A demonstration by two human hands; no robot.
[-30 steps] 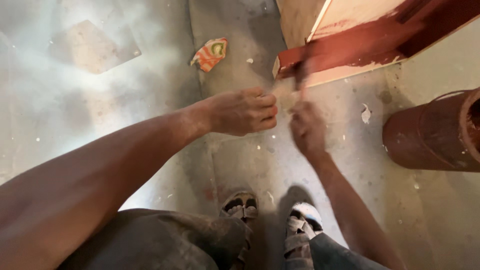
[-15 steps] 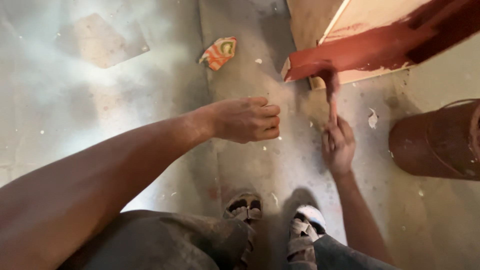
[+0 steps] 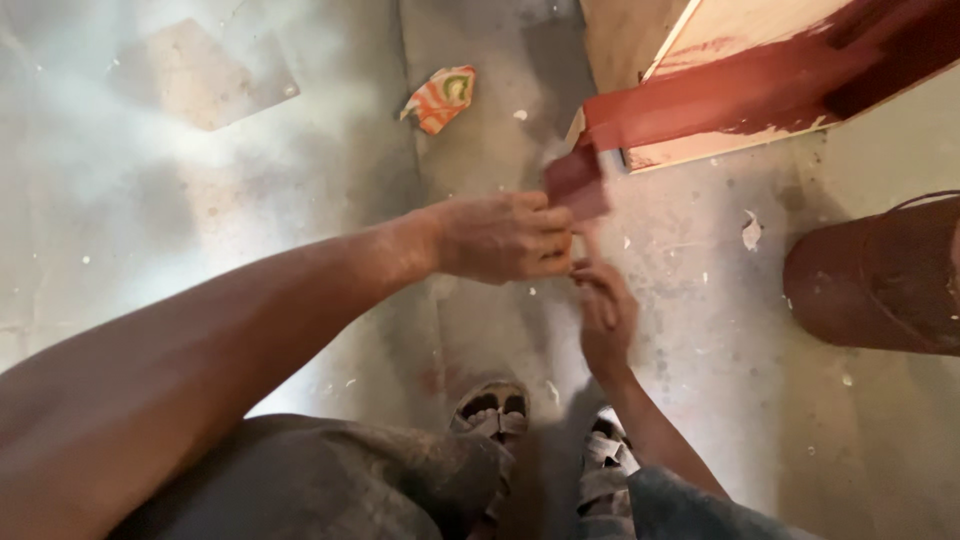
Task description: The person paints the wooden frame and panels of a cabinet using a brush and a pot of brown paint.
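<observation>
Our left hand (image 3: 505, 237) is curled shut by the brush head (image 3: 577, 183); our right hand's (image 3: 603, 315) fingers pinch the handle, bristles pointing up-away toward the red-painted board (image 3: 740, 95).

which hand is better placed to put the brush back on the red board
Likely the right hand: it holds the handle, with the red-loaded brush head just short of the red board. The left hand, fist closed, only sits against the handle.
</observation>
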